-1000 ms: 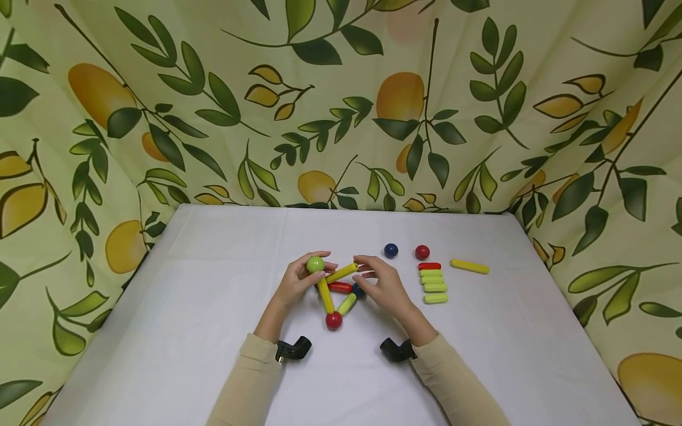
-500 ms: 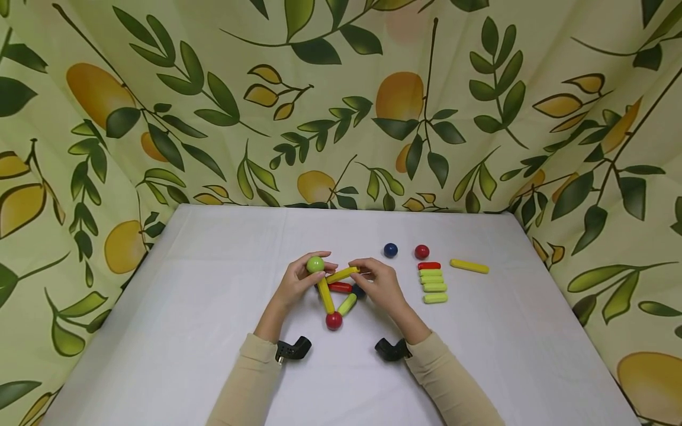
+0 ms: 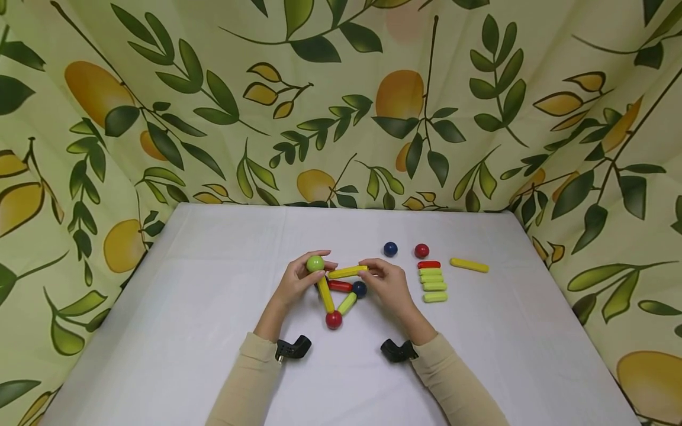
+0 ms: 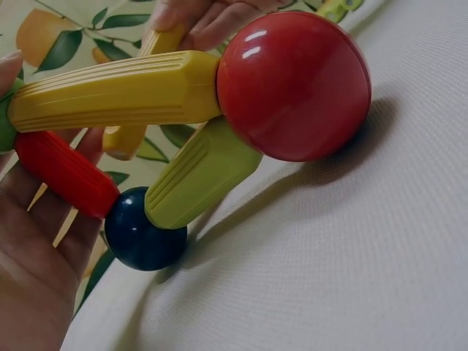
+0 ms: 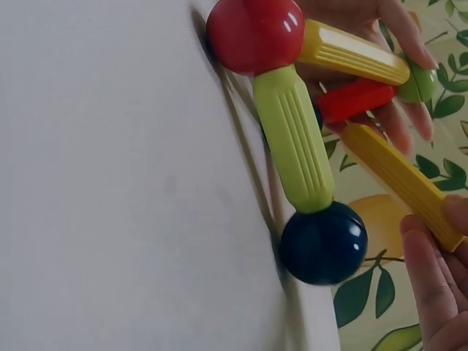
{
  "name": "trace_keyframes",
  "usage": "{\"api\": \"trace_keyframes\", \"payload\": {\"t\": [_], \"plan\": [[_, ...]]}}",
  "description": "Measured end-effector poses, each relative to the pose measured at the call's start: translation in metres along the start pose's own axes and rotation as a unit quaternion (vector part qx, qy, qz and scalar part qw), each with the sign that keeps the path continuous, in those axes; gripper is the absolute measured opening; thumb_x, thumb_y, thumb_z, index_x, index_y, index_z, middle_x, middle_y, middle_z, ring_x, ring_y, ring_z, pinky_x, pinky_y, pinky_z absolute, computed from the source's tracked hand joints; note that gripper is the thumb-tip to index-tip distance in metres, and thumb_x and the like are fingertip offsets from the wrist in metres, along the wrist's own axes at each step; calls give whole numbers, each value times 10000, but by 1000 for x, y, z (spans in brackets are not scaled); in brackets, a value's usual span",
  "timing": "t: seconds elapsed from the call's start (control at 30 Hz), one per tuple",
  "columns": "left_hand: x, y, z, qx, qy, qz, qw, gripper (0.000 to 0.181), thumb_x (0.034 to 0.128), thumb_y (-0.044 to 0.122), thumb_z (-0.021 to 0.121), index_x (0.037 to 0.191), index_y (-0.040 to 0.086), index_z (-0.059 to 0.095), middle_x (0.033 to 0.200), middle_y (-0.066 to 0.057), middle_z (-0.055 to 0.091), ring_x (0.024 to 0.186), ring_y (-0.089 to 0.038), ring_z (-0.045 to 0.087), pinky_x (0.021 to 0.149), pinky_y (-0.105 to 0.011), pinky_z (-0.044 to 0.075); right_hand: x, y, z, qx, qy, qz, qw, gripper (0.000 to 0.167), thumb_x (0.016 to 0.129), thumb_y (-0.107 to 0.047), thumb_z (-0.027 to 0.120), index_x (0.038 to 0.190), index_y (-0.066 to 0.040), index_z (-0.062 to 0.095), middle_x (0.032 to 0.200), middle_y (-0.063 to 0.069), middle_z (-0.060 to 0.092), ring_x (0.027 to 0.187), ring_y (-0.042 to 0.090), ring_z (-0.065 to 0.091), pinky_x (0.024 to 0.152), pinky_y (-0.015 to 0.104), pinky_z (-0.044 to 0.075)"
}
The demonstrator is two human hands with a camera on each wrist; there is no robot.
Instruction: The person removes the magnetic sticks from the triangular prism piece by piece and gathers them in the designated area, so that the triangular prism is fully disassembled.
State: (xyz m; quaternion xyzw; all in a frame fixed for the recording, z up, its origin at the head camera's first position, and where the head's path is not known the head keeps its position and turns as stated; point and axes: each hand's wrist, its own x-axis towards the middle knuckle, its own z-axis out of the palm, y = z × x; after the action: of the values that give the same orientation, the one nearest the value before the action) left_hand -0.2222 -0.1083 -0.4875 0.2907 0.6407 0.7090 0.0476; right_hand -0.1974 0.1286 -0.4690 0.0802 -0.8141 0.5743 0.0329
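1. Chiefly worth noting: the loose yellow stick [image 3: 347, 272], between the two hands, with its long axis nearly crosswise in the head view and its right end slightly higher in the picture.
2. Pinched near that right end by the thumb and fingers of the right hand [image 3: 388, 285]; hence nearer to that hand, and in direct contact with it.
3. Aimed leftward with its free end, toward the left hand [image 3: 290, 285] and the green ball [image 3: 315, 264]; visibly apart from that ball in the right wrist view, yet close to the left fingers. Cannot tell about any touch on those fingers.
4. Hinges, as a judgement, on that gap between free end and green ball, and on the stick's angle across it.
5. Gripped by the left hand, between thumb and fingers: the green ball, at the upper end of a joined yellow stick [image 4: 110, 91] slanting down to a red ball [image 3: 333, 320].
6. Below the loose yellow stick in the head view: a red stick [image 3: 340, 286], a blue ball [image 3: 359, 289], and a lime stick [image 3: 347, 304] linking blue ball and red ball.
7. Well apart, rightward on the surface [image 3: 160, 331]: a spare yellow stick [image 3: 469, 265].
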Motion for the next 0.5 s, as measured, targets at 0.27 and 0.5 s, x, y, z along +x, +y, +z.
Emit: {"api": "trace_keyframes", "payload": {"t": [0.27, 0.5], "plan": [[-1, -3, -4, 188, -363, 182, 9990, 482, 864, 1, 449, 1332, -114, 421, 1163, -381, 559, 1125, -321, 606, 1004, -301, 456, -7, 6, -34, -27, 356, -102, 9993, 277, 858, -117, 689, 1100, 15, 657, 1090, 178, 660, 874, 113, 636, 764, 141, 531], [-4, -9, -6, 270, -444, -302, 9982, 670, 675, -112, 348, 1342, -115, 413, 1252, -341, 536, 1214, -367, 532, 902, -214, 419, -15, 20, -83, -97, 902, -148, 9958, 302, 867, -113, 677, 1114, 56, 635, 1051, 245, 658, 808, -48, 609, 693, 107, 522]]}}
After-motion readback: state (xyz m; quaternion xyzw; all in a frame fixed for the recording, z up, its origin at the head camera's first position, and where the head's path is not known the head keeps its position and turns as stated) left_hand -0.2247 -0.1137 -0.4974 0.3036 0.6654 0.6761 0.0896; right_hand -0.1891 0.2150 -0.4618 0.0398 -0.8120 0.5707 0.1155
